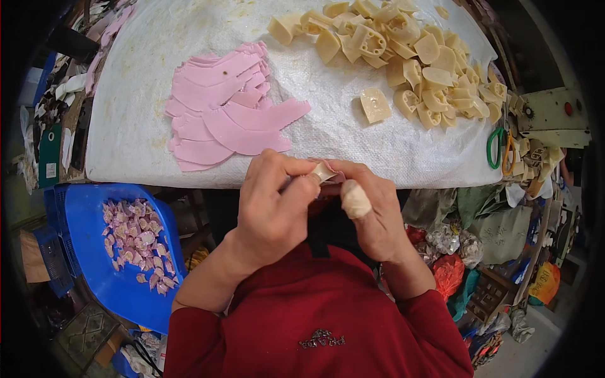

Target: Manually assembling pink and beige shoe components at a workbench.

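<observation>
At the table's near edge both my hands pinch a small cream plastic shoe heel [323, 172], with a pink strip [337, 170] along its right side. My left hand [270, 208] grips it with thumb and index finger. On the other side my right hand [378, 217] closes on the piece and strip; a pale covering wraps its thumb. Much of the heel is hidden by my fingers. Just beyond my left hand lies a stack of overlapping pink strips [220, 113]. One separate cream heel [375, 106] rests on the table farther right.
A large heap of cream heels [435, 69] covers the far right of the white sheeted table [138, 75]. Green-handled scissors [495, 148] hang at its right edge. A blue basin [91, 252] at lower left holds many pinkish covered pieces [140, 242]. Bags [449, 274] crowd the lower right.
</observation>
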